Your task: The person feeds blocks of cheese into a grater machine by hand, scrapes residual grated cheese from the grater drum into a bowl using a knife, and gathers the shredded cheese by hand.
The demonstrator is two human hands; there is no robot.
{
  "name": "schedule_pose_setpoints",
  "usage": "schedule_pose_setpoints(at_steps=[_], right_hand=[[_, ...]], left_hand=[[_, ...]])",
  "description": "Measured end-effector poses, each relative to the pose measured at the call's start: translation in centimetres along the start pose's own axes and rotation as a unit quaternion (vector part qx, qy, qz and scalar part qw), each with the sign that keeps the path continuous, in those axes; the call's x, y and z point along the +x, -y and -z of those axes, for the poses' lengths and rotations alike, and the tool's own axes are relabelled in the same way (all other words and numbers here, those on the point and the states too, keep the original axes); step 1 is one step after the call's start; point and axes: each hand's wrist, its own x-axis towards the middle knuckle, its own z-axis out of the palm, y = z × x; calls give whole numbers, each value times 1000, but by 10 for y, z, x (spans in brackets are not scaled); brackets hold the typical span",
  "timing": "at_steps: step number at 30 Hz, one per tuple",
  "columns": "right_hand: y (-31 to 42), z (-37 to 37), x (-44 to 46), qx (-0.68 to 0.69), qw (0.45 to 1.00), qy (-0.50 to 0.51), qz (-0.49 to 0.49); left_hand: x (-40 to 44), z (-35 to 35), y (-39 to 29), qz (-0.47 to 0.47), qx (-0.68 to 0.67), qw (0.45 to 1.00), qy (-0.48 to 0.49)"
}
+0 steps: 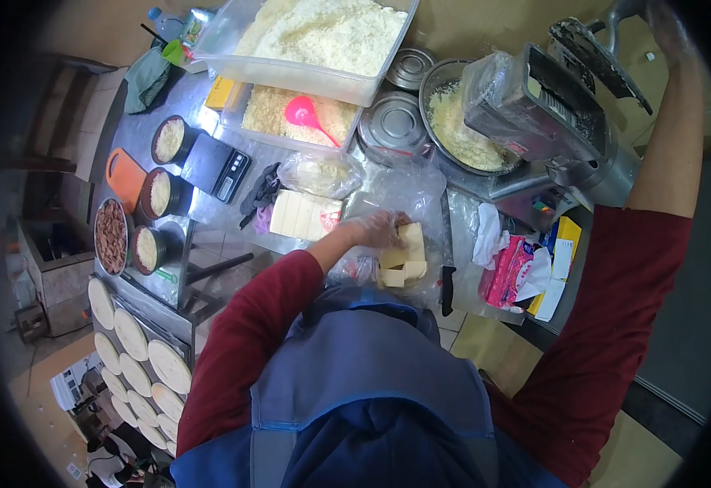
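My left hand (381, 229), in a clear plastic glove, is at the pale yellow cheese pieces (404, 259) on the plastic-covered table. Its fingers are closed at the edge of a piece, and the fingertips are partly hidden. High at the right, my right hand (671, 37) is wrapped round the raised lever handle (616, 23) of the grating machine (526, 110). The machine's feed box stands open on top. Beneath its outlet a metal bowl (427, 89) holds grated cheese (461, 130). A long knife (447, 281) with a black handle lies right of the cheese pieces.
White cheese blocks (294, 215) and a bagged piece (320, 174) lie left of my hand. Behind are tubs of grated cheese (323, 37) with a pink scoop (303, 111). A scale (215, 167), filled bowls (170, 140) and flat dough rounds (168, 366) are at left, tissues (508, 268) at right.
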Motion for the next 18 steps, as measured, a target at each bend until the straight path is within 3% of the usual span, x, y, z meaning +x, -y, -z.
schedule_pose_setpoints(at_steps=[3, 5, 10, 13, 15, 16, 18], right_hand=[[-6, 3, 9, -8, 1000, -15, -13], [-22, 12, 27, 47, 993, -56, -94], [-18, 5, 22, 12, 996, -65, -65], [-5, 2, 9, -3, 999, -41, -34], [-2, 0, 2, -15, 1000, -13, 0], [-5, -1, 3, -10, 999, -31, 3], [-13, -1, 8, -4, 999, -50, 5]], left_hand=[[6, 8, 6, 74, -45, 995, 43], [9, -2, 11, 62, -9, 997, 49], [4, -8, -3, 3, 136, 989, 57], [0, 7, 0, 12, 65, 996, 53], [1, 22, 5, 83, -146, 982, 88], [-7, 28, -1, 58, -240, 965, 93], [-33, 39, -34, 79, -318, 943, 56]])
